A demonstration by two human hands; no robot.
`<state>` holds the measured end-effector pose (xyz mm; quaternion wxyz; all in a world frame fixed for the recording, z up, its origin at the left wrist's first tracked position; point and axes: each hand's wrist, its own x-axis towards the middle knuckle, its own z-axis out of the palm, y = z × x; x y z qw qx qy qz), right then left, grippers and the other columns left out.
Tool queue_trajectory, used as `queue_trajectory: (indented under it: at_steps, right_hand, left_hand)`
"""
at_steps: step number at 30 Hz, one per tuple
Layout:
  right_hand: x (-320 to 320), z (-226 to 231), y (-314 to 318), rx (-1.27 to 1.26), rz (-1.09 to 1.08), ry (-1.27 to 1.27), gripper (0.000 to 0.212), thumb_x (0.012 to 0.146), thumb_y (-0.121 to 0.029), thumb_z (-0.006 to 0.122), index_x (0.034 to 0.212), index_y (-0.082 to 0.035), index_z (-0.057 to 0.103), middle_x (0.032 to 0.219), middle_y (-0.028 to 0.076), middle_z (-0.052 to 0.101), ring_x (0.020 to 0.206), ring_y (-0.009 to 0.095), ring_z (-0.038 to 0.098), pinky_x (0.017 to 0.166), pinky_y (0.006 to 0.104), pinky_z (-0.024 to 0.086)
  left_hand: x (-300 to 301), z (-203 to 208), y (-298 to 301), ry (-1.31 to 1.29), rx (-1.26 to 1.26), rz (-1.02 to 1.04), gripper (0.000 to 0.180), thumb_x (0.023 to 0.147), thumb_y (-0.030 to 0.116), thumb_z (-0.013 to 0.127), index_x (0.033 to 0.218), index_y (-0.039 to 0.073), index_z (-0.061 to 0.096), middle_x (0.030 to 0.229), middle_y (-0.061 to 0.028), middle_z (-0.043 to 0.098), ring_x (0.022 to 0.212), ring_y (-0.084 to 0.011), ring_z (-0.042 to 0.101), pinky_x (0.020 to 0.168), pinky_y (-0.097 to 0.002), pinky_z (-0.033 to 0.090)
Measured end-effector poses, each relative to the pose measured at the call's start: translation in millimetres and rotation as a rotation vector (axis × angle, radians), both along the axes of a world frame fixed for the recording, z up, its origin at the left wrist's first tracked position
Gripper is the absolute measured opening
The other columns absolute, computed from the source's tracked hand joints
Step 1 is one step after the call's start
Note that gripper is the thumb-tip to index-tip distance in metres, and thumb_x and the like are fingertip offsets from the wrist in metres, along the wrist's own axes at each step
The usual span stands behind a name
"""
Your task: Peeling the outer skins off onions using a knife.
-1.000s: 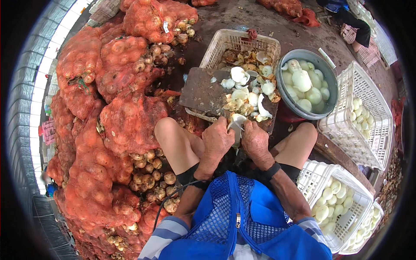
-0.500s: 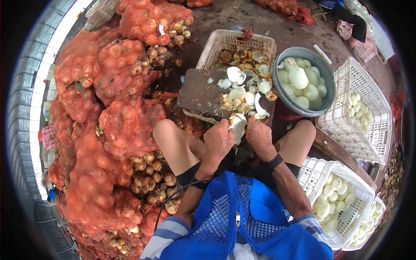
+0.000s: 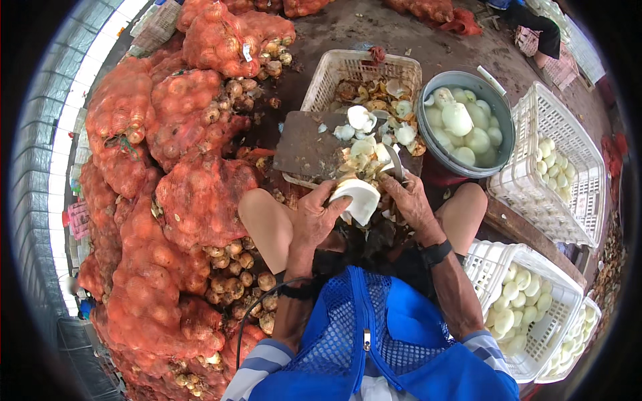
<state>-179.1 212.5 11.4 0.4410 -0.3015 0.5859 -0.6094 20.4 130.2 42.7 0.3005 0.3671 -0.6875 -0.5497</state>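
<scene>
My left hand (image 3: pixel 314 214) grips a thick, cupped white onion layer (image 3: pixel 358 202), its hollow side showing. Beside it, my right hand (image 3: pixel 411 206) is closed, and a thin curved grey blade, seemingly a knife (image 3: pixel 397 162), rises from its fingers; the handle is hidden. Both hands are above my lap, at the near edge of a dark board (image 3: pixel 301 147). Peeled onion layers and skins (image 3: pixel 361 154) lie on the board's right part. The board rests across a white plastic crate (image 3: pixel 394 60) holding brown skins.
A grey bucket (image 3: pixel 511 127) of peeled onions in liquid stands right of the board. White crates (image 3: pixel 575 180) (image 3: pixel 558 287) with peeled onions are farther right. Red mesh sacks (image 3: pixel 200 194) of onions are piled left, with loose unpeeled onions (image 3: pixel 231 284) by my knee.
The white onion layer has turned so its hollow side shows, with my left thumb now over it. My right hand has moved slightly right and away from it, the blade now visible.
</scene>
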Motion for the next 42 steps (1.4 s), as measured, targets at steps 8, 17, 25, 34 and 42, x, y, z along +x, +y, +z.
queue_trajectory:
  at_steps: [8, 17, 25, 34, 42]
  right_hand:
    - [5, 19, 7, -0.091, 0.246, -0.097, 0.029, 0.093, -0.024, 0.068, 0.111, -0.001, 0.069, 0.081, 0.003, 0.071, 0.060, 0.007, 0.061, 0.050, 0.0241, 0.047]
    - [5, 47, 8, 0.169, 0.268, -0.083, 0.038, 0.089, -0.029, 0.072, 0.111, 0.001, 0.066, 0.076, 0.004, 0.069, 0.053, 0.007, 0.056, 0.045, 0.0230, 0.044]
    - [8, 31, 3, 0.058, 0.278, 0.147, 0.038, 0.086, -0.025, 0.071, 0.103, 0.008, 0.065, 0.083, 0.013, 0.068, 0.070, 0.017, 0.061, 0.062, 0.0337, 0.050]
    - [9, 30, -4, 0.043, 0.257, 0.280, 0.031, 0.080, -0.016, 0.061, 0.096, 0.010, 0.063, 0.066, 0.018, 0.060, 0.063, 0.020, 0.058, 0.060, 0.0382, 0.049]
    - [21, 33, -14, 0.116, 0.220, 0.375, 0.027, 0.079, -0.013, 0.061, 0.092, 0.012, 0.062, 0.063, 0.020, 0.060, 0.058, 0.024, 0.060, 0.055, 0.0404, 0.050]
  left_hand:
    - [-13, 5, 2, -0.100, -0.079, -0.010, 0.032, 0.086, 0.002, 0.070, 0.118, 0.000, 0.065, 0.107, -0.0121, 0.071, 0.095, -0.0178, 0.067, 0.083, -0.0315, 0.053]
    - [-23, 1, 11, -0.259, -0.265, 0.091, 0.047, 0.085, 0.004, 0.066, 0.130, 0.001, 0.055, 0.114, -0.0225, 0.067, 0.107, -0.0350, 0.067, 0.090, -0.0397, 0.052]
    - [-31, -23, 19, -0.236, -0.483, 0.117, 0.054, 0.084, -0.005, 0.058, 0.137, -0.007, 0.044, 0.113, -0.0338, 0.061, 0.106, -0.0491, 0.061, 0.090, -0.0476, 0.051]
    - [-37, -18, 26, -0.287, -0.479, 0.135, 0.054, 0.084, -0.006, 0.059, 0.136, -0.008, 0.044, 0.111, -0.0338, 0.061, 0.100, -0.0479, 0.064, 0.083, -0.0482, 0.053]
    - [-35, -25, 33, -0.288, -0.346, 0.198, 0.051, 0.087, -0.006, 0.054, 0.137, -0.006, 0.046, 0.111, -0.0322, 0.064, 0.106, -0.0425, 0.065, 0.088, -0.0444, 0.052]
